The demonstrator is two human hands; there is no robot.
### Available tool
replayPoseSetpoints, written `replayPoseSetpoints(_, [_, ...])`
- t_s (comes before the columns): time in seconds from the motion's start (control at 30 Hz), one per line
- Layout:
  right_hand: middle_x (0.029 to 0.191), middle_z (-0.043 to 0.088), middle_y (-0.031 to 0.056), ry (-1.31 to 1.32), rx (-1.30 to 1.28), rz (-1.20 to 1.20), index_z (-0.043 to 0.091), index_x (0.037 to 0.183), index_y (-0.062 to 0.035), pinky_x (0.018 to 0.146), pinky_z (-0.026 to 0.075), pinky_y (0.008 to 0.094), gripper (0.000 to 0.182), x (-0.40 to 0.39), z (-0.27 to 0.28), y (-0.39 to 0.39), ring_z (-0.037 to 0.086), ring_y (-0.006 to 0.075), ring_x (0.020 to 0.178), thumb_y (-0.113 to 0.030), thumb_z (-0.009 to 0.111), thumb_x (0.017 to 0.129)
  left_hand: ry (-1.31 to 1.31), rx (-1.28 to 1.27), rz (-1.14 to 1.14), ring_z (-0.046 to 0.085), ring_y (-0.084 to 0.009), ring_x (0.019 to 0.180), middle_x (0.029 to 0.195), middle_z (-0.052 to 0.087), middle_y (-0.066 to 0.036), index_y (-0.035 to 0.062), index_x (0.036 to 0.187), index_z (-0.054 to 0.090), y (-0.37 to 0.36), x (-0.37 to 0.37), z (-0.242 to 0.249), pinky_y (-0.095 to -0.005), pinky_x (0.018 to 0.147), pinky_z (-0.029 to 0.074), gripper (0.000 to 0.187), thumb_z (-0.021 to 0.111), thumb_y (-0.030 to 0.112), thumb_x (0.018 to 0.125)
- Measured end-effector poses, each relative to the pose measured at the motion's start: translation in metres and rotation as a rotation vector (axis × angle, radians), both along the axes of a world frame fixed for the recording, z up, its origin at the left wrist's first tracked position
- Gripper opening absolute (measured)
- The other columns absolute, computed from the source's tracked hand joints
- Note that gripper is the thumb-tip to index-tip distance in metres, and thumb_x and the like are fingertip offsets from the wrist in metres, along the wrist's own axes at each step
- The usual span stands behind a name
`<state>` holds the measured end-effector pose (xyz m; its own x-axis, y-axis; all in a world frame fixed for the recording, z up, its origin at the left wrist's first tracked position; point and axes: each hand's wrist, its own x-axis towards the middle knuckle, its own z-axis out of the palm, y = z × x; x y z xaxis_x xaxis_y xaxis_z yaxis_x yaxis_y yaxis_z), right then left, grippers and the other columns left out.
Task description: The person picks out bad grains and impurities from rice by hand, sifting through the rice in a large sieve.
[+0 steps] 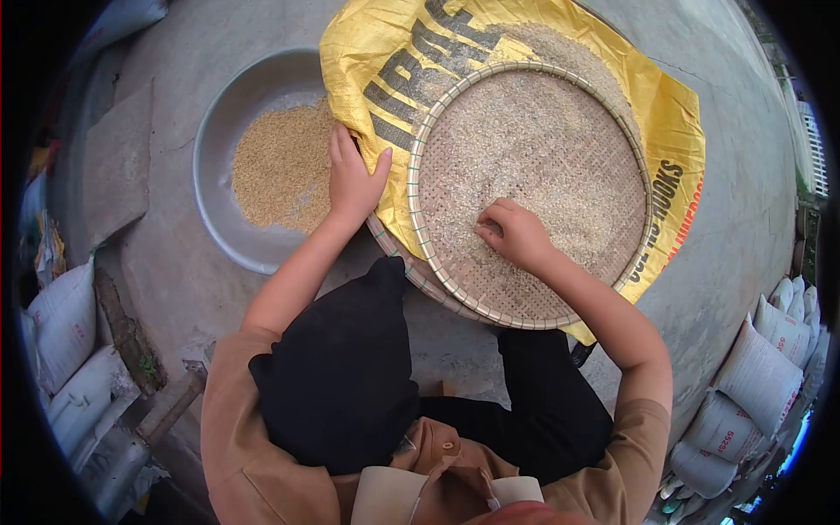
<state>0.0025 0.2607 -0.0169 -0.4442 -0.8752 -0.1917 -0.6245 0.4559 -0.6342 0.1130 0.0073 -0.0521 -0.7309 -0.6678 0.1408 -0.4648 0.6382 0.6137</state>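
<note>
A round woven tray (529, 306) with a pale rim bears a thin spread of light grains (560, 157). My right hand (514, 232) is over its lower middle, fingers curled in a pinch at the grains; whatever they hold is too small to name. Under the tray lies a yellow sack (669, 114) with black print, and part of another woven tray (407, 262) shows below it. My left hand (356, 178) rests at the sack's left edge, thumb apart from the fingers. Its fingertips are partly hidden against the sack.
Left of the sack stands a grey metal basin (213, 206) holding golden grain (278, 166). Filled white sacks (759, 372) are piled at the right, with more sacks (66, 324) at the left. A metal bar (171, 407) lies at lower left on the concrete floor.
</note>
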Motion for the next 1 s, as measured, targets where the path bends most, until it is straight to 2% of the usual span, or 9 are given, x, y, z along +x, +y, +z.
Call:
replayPoseSetpoints(0.17, [0.083,0.058,0.0062,0.027,0.023,0.025,0.062,0.083,-0.0092,0.064,0.049,0.0346,0.008,0.0,0.003,-0.005,0.06,0.0249,0.076,-0.014,0.066,0.078,-0.009,0.007,-0.014,0.029,-0.0435,0.127,0.137,0.024,-0.031,-0.009,0.136,0.017,0.0,0.0,0.003,-0.0449,0.102,0.032,0.083,0.062,0.033,0.081])
replayPoseSetpoints(0.43, [0.085,0.054,0.0069,0.187,0.022,0.115,0.056,0.086,-0.0094,0.064,0.049,0.0375,0.008,-0.001,-0.002,-0.006,0.059,0.0261,0.076,-0.016,0.058,0.082,0.001,0.057,-0.01,0.03,-0.0426,0.127,0.136,0.025,-0.03,-0.0083,0.136,0.016,0.001,0.0,0.006,-0.0443,0.103,0.031,0.084,0.063,0.033,0.081])
replayPoseSetpoints(0.57, [0.089,0.053,0.008,0.146,0.017,0.08,0.055,0.088,-0.0082,0.065,0.049,0.038,0.008,-0.005,0.002,-0.004,0.058,0.0284,0.078,-0.014,0.057,0.081,0.031,0.077,-0.021,0.03,-0.0418,0.126,0.136,0.026,-0.029,-0.007,0.137,0.016,0.0,0.0,0.006,-0.0442,0.103,0.031,0.083,0.063,0.034,0.082])
replayPoseSetpoints(0.67, [0.082,0.056,0.0072,0.085,-0.059,-0.005,0.055,0.089,-0.0063,0.058,0.049,0.0332,0.008,-0.011,0.006,-0.003,0.059,0.0225,0.068,-0.011,0.057,0.083,-0.011,0.024,-0.015,0.032,-0.0426,0.126,0.137,0.024,-0.029,-0.0081,0.136,0.015,0.001,0.0,0.007,-0.0435,0.101,0.035,0.084,0.062,0.032,0.08])
replayPoseSetpoints(0.73, [0.075,0.059,0.0044,-0.423,0.061,-0.288,0.055,0.089,-0.004,0.05,0.043,0.0229,0.007,-0.019,0.009,-0.004,0.052,0.0104,0.055,-0.011,0.057,0.087,-0.006,0.044,-0.017,0.032,-0.0424,0.126,0.137,0.024,-0.029,-0.008,0.137,0.015,0.001,0.0,0.009,-0.0435,0.101,0.035,0.084,0.062,0.032,0.08])
replayPoseSetpoints(0.77, [0.075,0.059,0.0044,-0.421,0.062,-0.285,0.055,0.089,-0.004,0.05,0.043,0.0229,0.007,-0.021,0.012,-0.004,0.052,0.0104,0.055,-0.011,0.057,0.087,0.0,0.063,-0.023,0.032,-0.0422,0.126,0.137,0.024,-0.029,-0.0079,0.137,0.014,0.001,0.0,0.01,-0.0436,0.101,0.035,0.084,0.062,0.032,0.081])
replayPoseSetpoints(0.83, [0.074,0.061,0.0045,-0.934,-0.114,-0.52,0.055,0.091,-0.0025,0.048,0.039,0.0186,0.009,-0.026,0.022,-0.008,0.047,0.0039,0.052,-0.01,0.058,0.088,0.003,0.041,-0.021,0.032,-0.0422,0.126,0.137,0.024,-0.029,-0.0078,0.137,0.014,0.001,0.0,0.007,-0.0437,0.101,0.035,0.084,0.062,0.032,0.081])
replayPoseSetpoints(0.87, [0.081,0.063,0.0055,-1.014,-0.134,-0.535,0.055,0.092,-0.0036,0.05,0.041,0.0188,0.008,-0.031,0.018,-0.005,0.049,0.0055,0.055,-0.007,0.059,0.086,0.005,0.017,-0.022,0.033,-0.0422,0.126,0.138,0.024,-0.029,-0.0077,0.137,0.014,0.0,0.001,0.006,-0.0438,0.101,0.035,0.083,0.062,0.032,0.081])
replayPoseSetpoints(1.0, [0.084,0.063,0.0052,-1.192,-0.253,-0.606,0.056,0.097,-0.0013,0.054,0.042,0.0179,0.013,-0.034,0.03,-0.012,0.052,0.0056,0.061,-0.008,0.06,0.086,-0.009,0.052,-0.009,0.034,-0.0425,0.125,0.138,0.024,-0.029,-0.0072,0.137,0.015,0.0,0.0,0.008,-0.0441,0.1,0.036,0.083,0.062,0.032,0.081])
